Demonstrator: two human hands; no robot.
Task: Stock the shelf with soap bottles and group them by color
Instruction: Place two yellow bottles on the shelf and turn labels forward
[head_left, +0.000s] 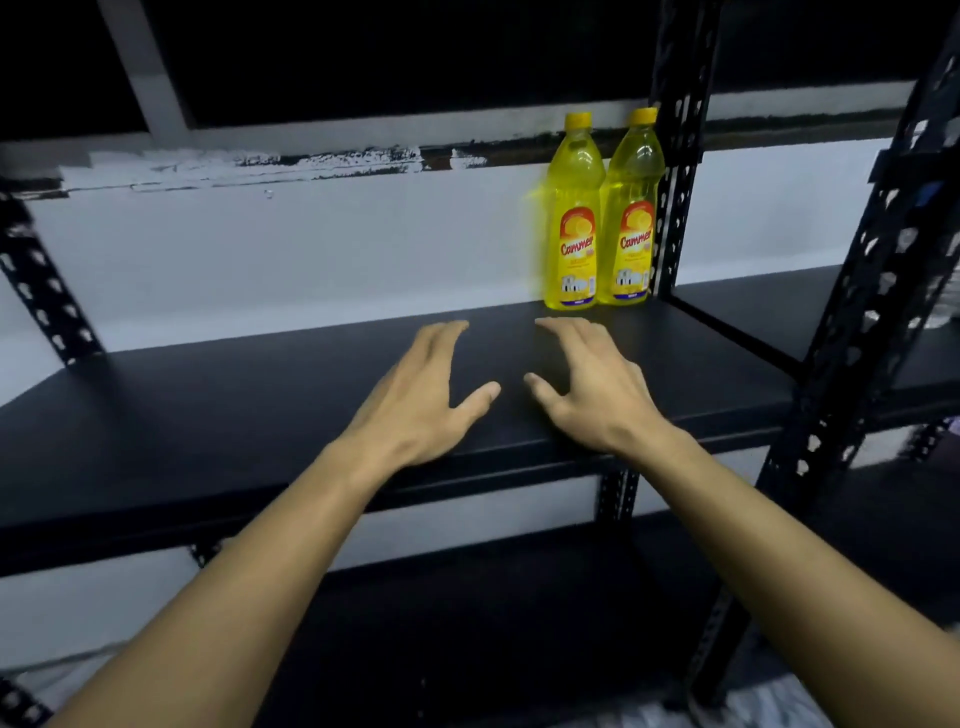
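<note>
Two yellow soap bottles stand upright side by side at the back right of the black shelf, touching each other. The left bottle and the right bottle both have yellow caps and red-orange labels. My left hand and my right hand hover over the shelf's front middle, palms down, fingers relaxed and spread, holding nothing. Both hands are a short way in front of the bottles and apart from them.
A black perforated upright rises just right of the bottles, another upright stands at the front right, and one at the left. A white wall lies behind. A lower black shelf sits beneath.
</note>
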